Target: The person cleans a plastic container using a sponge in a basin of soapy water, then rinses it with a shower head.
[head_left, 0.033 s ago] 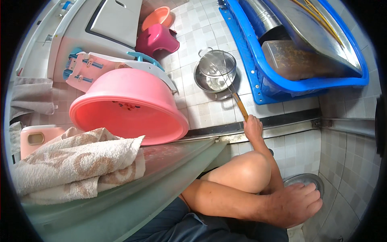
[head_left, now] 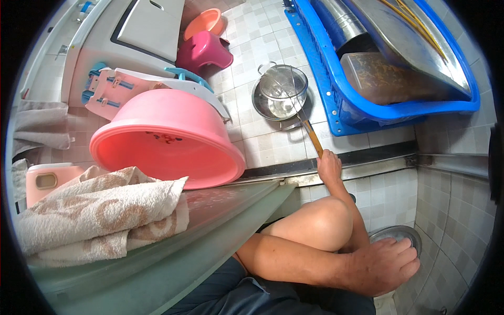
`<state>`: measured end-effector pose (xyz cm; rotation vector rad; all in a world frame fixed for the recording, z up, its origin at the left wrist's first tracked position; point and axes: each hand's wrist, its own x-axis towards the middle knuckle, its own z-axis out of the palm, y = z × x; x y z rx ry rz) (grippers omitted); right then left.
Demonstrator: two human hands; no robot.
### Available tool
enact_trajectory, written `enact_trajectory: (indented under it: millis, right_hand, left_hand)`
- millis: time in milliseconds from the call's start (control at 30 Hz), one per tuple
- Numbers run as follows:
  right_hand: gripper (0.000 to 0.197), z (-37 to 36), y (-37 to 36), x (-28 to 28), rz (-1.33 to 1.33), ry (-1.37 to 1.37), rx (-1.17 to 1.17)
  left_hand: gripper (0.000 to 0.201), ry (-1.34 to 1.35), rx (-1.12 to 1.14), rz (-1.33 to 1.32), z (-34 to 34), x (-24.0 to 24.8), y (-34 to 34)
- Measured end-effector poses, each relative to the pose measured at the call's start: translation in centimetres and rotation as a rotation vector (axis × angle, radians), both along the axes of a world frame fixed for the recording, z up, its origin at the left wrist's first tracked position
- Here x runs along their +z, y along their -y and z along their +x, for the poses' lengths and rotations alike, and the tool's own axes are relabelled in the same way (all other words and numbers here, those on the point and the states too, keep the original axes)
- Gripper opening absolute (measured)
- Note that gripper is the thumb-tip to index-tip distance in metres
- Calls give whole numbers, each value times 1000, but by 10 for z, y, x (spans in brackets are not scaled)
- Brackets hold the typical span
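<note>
My right hand (head_left: pixel 329 164) is closed around the wooden handle (head_left: pixel 313 140) of a wire-mesh strainer (head_left: pixel 284 82). The strainer's round basket lies tilted over a two-handled metal pot (head_left: pixel 258 105), which stands on the tiled floor. Clear, shiny contents (head_left: pixel 282 108) show in the pot below the mesh; what they are is unclear. Crossing in front of my bent knee, my left forearm reaches to the right. My left hand (head_left: pixel 382 266) has its fingers curled down over a grey metal basin (head_left: pixel 407 234), and whatever lies under them is hidden.
A large pink tub (head_left: pixel 173 113) leans on its side at left, beside a folded pink-and-white plastic item (head_left: pixel 113 89). A towel (head_left: pixel 105 215) drapes over the glass panel (head_left: pixel 210 231). A blue crate (head_left: pixel 336 79) of metalware stands at right. A magenta stool (head_left: pixel 205 50) sits behind.
</note>
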<state>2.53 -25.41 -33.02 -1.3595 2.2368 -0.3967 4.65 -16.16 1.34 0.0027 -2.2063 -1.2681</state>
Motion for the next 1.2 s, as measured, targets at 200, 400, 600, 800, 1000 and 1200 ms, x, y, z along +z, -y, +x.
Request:
enact_trajectory:
  millis: [200,400,600,800,1000,1200]
  right_hand:
    - [30,-1,-5,-6,-74,236,-191]
    - [32,14,-4,-1,-27,387,-121]
    - [39,25,3,8,-14,561,-113]
    - [36,24,-1,3,-5,608,-90]
    - [37,30,3,8,-48,628,-43]
    - [38,26,11,3,-75,649,-49]
  left_hand:
    - [45,12,-10,-60,-2,-5,-7]
    - [43,39,4,-82,-2,-7,-11]
    - [41,74,-24,-94,1,-4,-8]
    - [33,71,-38,-61,-2,-7,-7]
    - [29,69,-41,-42,-1,-6,-6]
    - [27,49,-24,-47,-3,-6,1]
